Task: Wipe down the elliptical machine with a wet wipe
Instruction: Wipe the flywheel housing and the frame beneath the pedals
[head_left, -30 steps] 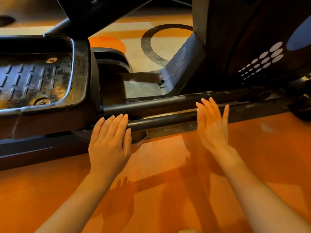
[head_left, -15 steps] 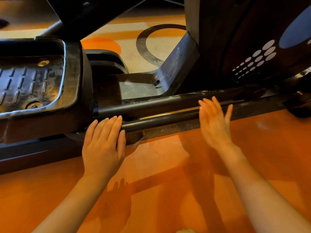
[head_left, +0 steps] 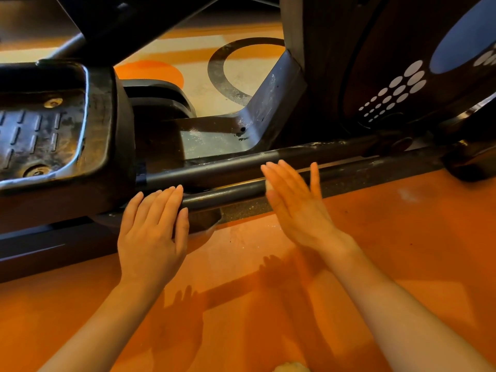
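Hands are seen low over an orange floor (head_left: 402,237), beside the base of the elliptical machine (head_left: 389,63). Left hand (head_left: 153,232) is held flat, palm down, fingers straight and together; its fingertips lie at the lower black rail (head_left: 228,193), near the point where the rail meets the pedal housing. Nothing is gripped by it. Right hand (head_left: 298,202) is turned edge-on, fingers straight and slightly spread, the thumb raised apart; it is slightly blurred. A small pale patch, possibly the wet wipe (head_left: 269,185), is visible at the edge of its palm against the rail; whether it is pinched or only pressed cannot be told. A second, upper rail (head_left: 214,171) is noted just beyond the fingertips of both hands. Left of the left hand, a worn ribbed foot pedal (head_left: 40,135) with two bolts is recorded. Beyond the right hand, the dark flywheel cover (head_left: 402,89) with a white dot pattern is seen. Shadows of both hands fall on the floor beneath the wrists. A pale object (head_left: 291,367), cut off by the frame edge, is not identifiable.
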`<state>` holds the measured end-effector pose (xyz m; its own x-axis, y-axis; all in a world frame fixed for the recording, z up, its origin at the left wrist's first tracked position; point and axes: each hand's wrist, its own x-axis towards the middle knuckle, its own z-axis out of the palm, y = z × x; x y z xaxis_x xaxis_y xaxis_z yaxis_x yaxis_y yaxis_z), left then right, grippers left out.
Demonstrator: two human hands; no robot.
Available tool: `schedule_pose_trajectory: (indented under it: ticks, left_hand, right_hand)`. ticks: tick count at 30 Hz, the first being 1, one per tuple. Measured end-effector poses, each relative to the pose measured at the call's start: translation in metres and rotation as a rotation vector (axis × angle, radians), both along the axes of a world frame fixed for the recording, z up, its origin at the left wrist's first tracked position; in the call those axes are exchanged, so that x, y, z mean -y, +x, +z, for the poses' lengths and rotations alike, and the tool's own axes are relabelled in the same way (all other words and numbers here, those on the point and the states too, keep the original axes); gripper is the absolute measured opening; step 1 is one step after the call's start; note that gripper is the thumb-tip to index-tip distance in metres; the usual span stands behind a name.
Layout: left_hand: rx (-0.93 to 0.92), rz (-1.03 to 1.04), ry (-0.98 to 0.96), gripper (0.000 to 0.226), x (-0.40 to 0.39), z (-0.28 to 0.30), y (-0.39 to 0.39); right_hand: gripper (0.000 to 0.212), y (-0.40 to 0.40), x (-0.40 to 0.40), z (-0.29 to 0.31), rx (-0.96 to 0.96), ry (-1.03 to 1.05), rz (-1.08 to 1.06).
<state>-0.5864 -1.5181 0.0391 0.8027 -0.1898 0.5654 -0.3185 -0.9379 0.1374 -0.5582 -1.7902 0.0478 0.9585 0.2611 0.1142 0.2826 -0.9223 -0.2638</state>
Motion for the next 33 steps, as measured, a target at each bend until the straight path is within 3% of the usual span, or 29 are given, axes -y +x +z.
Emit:
schedule_pose_trajectory:
  ticks: [4, 9, 13, 17, 26, 33]
  left_hand:
    - [-0.002, 0.003, 0.01, 0.041, 0.0, -0.001, -0.001]
    - [0.006, 0.011, 0.017, 0.042, 0.0, -0.003, -0.001]
    - [0.022, -0.001, 0.043, 0.043, -0.003, -0.004, 0.001]
    - [0.03, -0.005, 0.071, 0.042, -0.008, -0.003, 0.001]
    - [0.037, -0.013, 0.093, 0.043, -0.007, -0.002, 0.0]
    - [0.058, -0.008, 0.103, 0.043, -0.008, -0.004, 0.001]
  right_hand:
    - [0.072, 0.013, 0.06, 0.002, -0.066, -0.027, -0.238]
    - [0.075, 0.015, 0.074, 0.006, -0.102, 0.003, -0.267]
    - [0.076, 0.008, 0.036, 0.007, -0.066, 0.103, -0.12]
    - [0.08, 0.007, 0.026, 0.004, -0.021, -0.004, 0.058]
    - [0.08, 0.017, 0.087, -0.001, -0.003, -0.008, -0.232]
    - [0.071, 0.009, 0.069, -0.005, 0.032, 0.035, -0.098]
